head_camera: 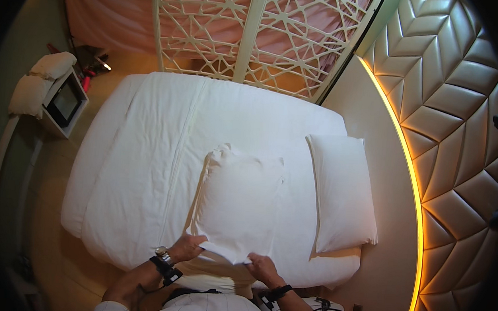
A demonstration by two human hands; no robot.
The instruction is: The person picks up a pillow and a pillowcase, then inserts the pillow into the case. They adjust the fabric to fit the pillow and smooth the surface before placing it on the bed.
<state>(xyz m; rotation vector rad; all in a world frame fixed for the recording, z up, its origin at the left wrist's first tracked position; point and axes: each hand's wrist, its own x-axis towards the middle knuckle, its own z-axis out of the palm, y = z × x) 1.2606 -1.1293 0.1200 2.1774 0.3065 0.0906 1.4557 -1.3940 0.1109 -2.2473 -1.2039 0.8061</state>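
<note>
My left hand (187, 248) grips the near left edge of a white pillowcase, and my right hand (262, 268) grips the same open edge on the right. The case is around a white pillow (240, 193), which lies flat on the bed in front of me, its far left corner crumpled. Between my hands the fabric edge is stretched. A second white pillow (345, 193) lies to the right, at the head of the bed. White bedding (137, 161) covers the bed, with a long fold left of the nearer pillow.
A padded headboard wall (461, 117) with a glowing light strip (416, 183) curves along the right. Beyond the bed stands a white lattice screen (247, 35) before a pink curtain (108, 14). Two small cushions (30, 95) rest on a cabinet (68, 134) at the left.
</note>
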